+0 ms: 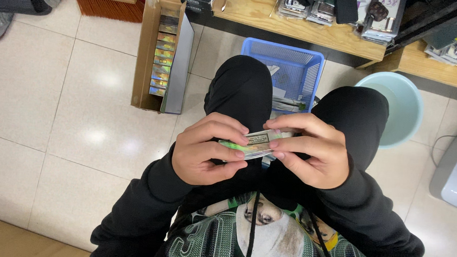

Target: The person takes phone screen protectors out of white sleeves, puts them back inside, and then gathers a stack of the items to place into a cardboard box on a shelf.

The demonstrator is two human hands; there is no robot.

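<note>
Hands, left hand [206, 151] and right hand [310, 151], both gripping a flat shiny packet [251, 144] over pale floor tiles [82, 131].

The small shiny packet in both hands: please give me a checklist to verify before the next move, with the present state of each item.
1. Both hands grip the packet: ok. The left hand pinches its left end and the right hand its right end.
2. Packet is held above the lap, not resting on anything: ok.
3. Packet is opened or sealed: cannot tell, the fingers cover the edges.
4. Blue basket is close in front of the knees: ok.
5. Cardboard box of similar packets stands on the floor tiles on the person's left: ok.
6. Pale green basin stands on the person's right, apart from the hands: ok.
</note>
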